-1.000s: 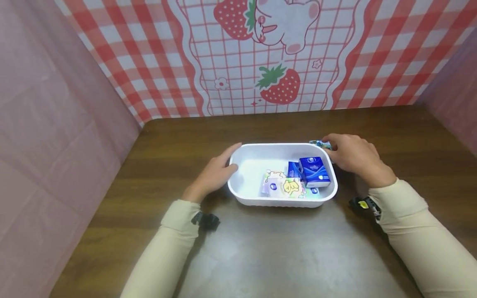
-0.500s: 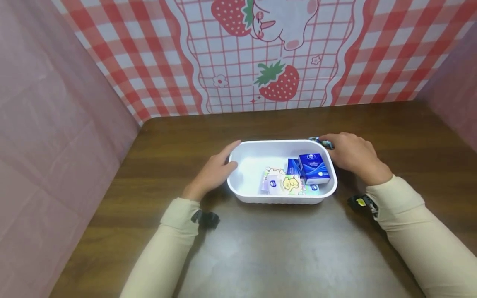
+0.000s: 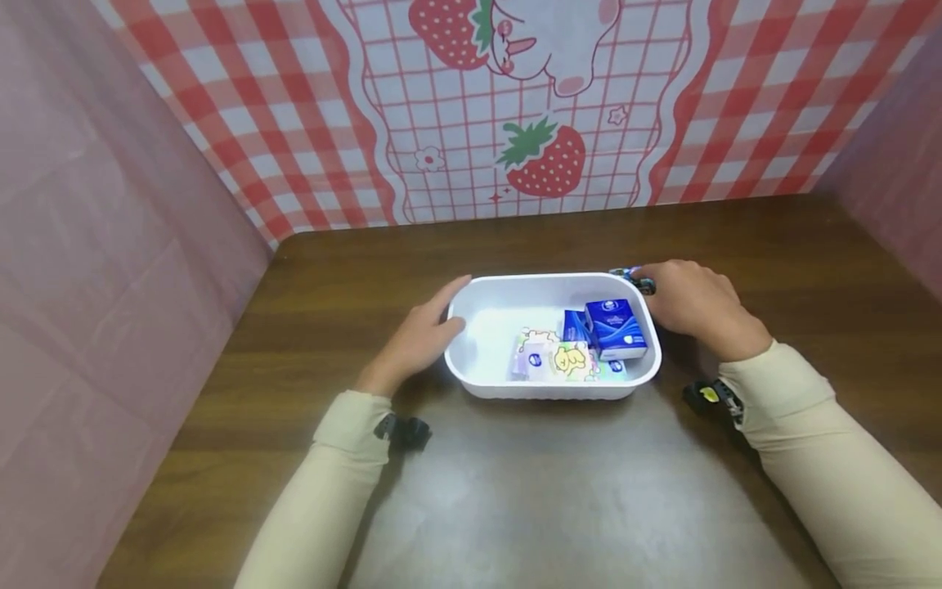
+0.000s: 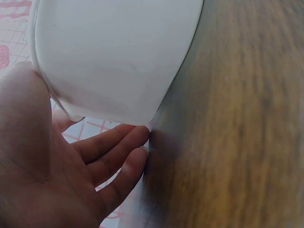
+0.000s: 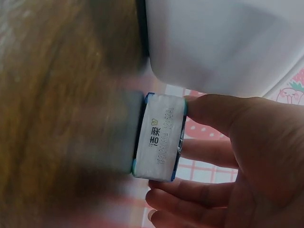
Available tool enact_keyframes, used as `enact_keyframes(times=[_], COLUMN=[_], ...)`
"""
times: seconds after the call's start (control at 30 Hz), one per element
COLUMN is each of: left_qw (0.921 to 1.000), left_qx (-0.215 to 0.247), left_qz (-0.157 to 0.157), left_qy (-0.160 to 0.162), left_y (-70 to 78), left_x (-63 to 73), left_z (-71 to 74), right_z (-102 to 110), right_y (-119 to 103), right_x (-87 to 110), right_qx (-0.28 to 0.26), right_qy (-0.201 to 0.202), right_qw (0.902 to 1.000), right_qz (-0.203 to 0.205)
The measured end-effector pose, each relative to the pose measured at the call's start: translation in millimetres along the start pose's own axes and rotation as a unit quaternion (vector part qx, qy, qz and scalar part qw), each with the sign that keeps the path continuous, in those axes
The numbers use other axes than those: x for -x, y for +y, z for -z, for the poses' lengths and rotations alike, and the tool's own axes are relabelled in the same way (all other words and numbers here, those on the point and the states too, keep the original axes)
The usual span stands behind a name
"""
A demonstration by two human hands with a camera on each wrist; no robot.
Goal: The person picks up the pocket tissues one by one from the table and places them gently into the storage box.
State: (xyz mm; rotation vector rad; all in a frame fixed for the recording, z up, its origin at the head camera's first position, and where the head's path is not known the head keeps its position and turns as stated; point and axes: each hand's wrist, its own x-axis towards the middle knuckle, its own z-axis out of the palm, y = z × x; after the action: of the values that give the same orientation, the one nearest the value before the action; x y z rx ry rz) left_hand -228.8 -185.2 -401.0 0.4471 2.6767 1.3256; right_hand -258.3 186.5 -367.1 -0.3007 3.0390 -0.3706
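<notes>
A white oval tub (image 3: 500,391) sits on the table with several packs in one half. Among them are a blue tissue pack (image 3: 616,329) tilted against another blue one and a pale pack with a yellow cartoon bear (image 3: 553,362). My left hand (image 3: 419,339) rests spread against the tub's left end, thumb at the rim; the left wrist view shows its fingers relaxed against the outer wall (image 4: 114,80). Just outside the right far corner, my right hand (image 3: 692,298) holds a small tissue pack (image 5: 160,137) between thumb and fingers, its white printed end facing the camera.
The brown wooden table (image 3: 515,491) ends at a wall cloth with strawberries and red checks (image 3: 548,164). Pink cloth (image 3: 132,286) hangs along the left side, and more hangs at the right. Black wrist bands with cameras sit at both cuffs.
The whole scene shifts slightly up and left in the head view. Both hands stay in place by the tub, and the small pack turns a little within my right fingers.
</notes>
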Motion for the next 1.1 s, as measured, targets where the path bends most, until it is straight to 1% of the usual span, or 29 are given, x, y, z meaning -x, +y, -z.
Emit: enact_keyframes(times=[0.27, 0.5, 0.73, 1.1], left_qw=[1.0000, 1.0000, 1.0000, 1.0000], left_qx=[0.006, 0.009, 0.007, 0.008], left_qz=[-0.001, 0.001, -0.001, 0.005], left_qy=[0.001, 0.004, 0.003, 0.000], left_y=[-3.0, -2.1, -2.6, -0.9], left_x=[-0.6, -2.2, -1.0, -0.9], left_z=[1.1, 2.4, 2.6, 1.5], right_z=[5.8, 9.5, 8.1, 6.5], right_y=[-0.7, -1.5, -2.3, 0.6], right_x=[0.2, 0.5, 2.1, 3.1], right_qx=[0.017, -0.001, -0.021, -0.028], right_qy=[-0.018, -0.025, -0.029, -0.020], right_qw=[0.9997, 0.9995, 0.9985, 0.9985], right_qz=[-0.008, -0.021, -0.041, -0.041])
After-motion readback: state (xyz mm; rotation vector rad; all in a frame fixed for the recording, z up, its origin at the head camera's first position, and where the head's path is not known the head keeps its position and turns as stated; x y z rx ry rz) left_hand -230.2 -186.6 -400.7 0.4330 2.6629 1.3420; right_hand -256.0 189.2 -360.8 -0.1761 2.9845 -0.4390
